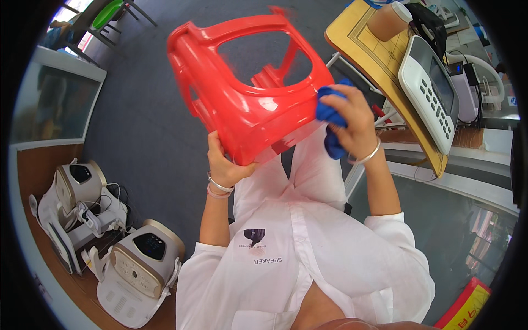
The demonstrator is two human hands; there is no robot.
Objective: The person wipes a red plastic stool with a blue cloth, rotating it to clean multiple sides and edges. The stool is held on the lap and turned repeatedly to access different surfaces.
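A glossy red plastic stool (243, 111) is tilted on its side above my lap, its legs and openings facing away and up. My left hand (227, 167) grips its lower corner, with the thumb along the near edge. In my right hand (357, 119) is a crumpled blue cloth (330, 109), which lies against the right side of the stool. Part of the cloth hangs below my fingers. The stool's edges look blurred.
On the right, a yellow-topped table (379, 78) holds a lidded brown cup (389, 21) and a white device with buttons (431, 95). Two white-and-gold appliances (140, 264) with cables stand at the lower left. A green stool (107, 14) is farther off, beside dark furniture.
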